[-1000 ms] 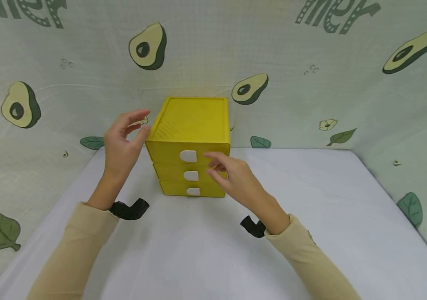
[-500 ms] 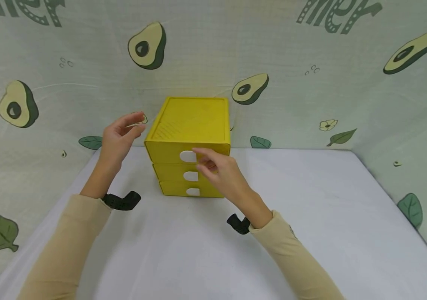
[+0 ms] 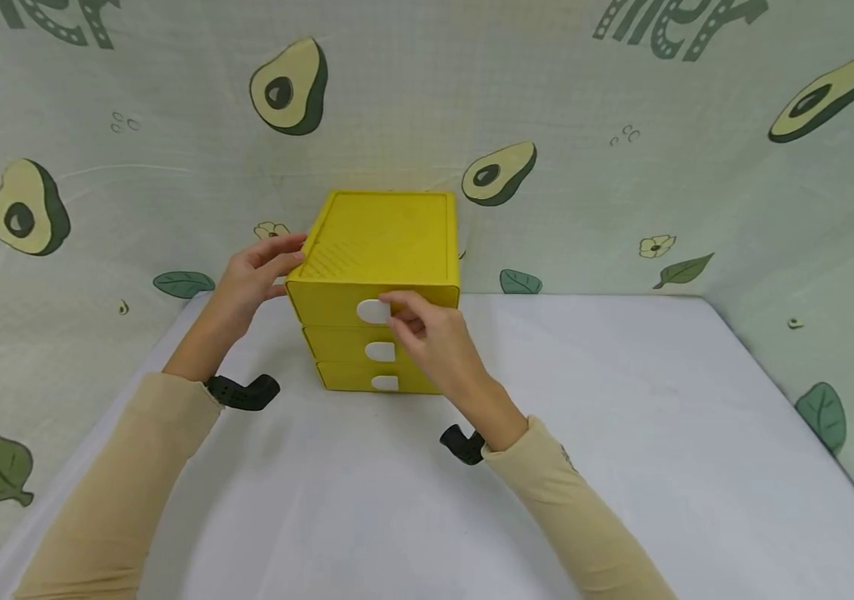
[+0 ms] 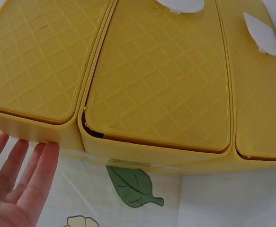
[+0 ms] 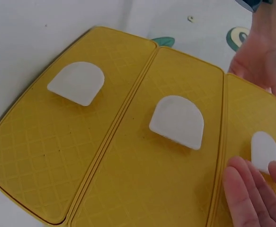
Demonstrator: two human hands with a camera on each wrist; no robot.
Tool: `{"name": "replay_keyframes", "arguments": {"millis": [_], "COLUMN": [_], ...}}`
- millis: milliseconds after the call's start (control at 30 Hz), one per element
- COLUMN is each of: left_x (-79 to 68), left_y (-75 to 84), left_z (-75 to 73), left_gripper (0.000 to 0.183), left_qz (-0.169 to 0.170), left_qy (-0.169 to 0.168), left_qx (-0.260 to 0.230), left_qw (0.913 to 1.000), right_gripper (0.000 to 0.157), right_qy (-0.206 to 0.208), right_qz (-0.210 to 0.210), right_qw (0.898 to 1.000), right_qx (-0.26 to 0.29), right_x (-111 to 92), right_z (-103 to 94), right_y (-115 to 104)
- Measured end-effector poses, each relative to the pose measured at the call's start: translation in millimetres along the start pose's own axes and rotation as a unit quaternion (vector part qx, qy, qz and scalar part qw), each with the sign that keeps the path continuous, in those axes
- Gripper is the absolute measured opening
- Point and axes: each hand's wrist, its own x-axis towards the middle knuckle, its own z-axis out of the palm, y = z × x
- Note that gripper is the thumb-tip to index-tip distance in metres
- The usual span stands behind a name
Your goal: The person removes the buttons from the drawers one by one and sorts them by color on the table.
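Flanking the yellow drawer box [image 3: 377, 283]: left hand [image 3: 257, 275] flat against its side, right hand [image 3: 427, 337] fingertips at the top white handle [image 3: 372, 311].

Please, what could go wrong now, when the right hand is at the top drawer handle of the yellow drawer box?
1. The right hand has only fingertips on the small white handle, so they may slip off.
2. The left hand merely rests on the side of the yellow drawer box; the box might slide forward on the smooth white table if pulled.
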Motion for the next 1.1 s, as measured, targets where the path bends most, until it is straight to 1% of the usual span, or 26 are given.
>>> {"name": "replay_keyframes", "arguments": {"millis": [233, 533, 633, 900, 1100], "left_x": [2.3, 1.0, 0.9, 0.1, -0.1], "left_y": [-1.0, 0.6, 1.1, 2.6, 3.6], "left_z": [0.5, -0.2, -0.8, -2.2, -2.7], "left_gripper": [0.056, 0.055, 0.055, 0.055, 0.055], "left_qz": [0.0, 0.0, -0.001, -0.003, -0.006], "left_qy": [0.005, 0.001, -0.003, -0.018, -0.022], "left_qx": [-0.001, 0.003, -0.002, -0.036, -0.035], "left_qw": [1.0, 1.0, 1.0, 0.9992, 0.9991], "right_gripper": [0.018, 0.017, 0.017, 0.016, 0.015], "right_qy": [0.018, 0.017, 0.015, 0.013, 0.014], "right_qz": [0.01, 0.02, 0.018, 0.007, -0.007], "right_qw": [1.0, 0.999, 0.999, 1.0, 1.0], "right_qx": [0.016, 0.032, 0.034, 0.026, 0.015], "right_x": [3, 0, -1, -4, -8], "right_z": [5.1, 6.8, 6.3, 5.8, 4.3], "right_y": [1, -2, -4, -5, -8]}}
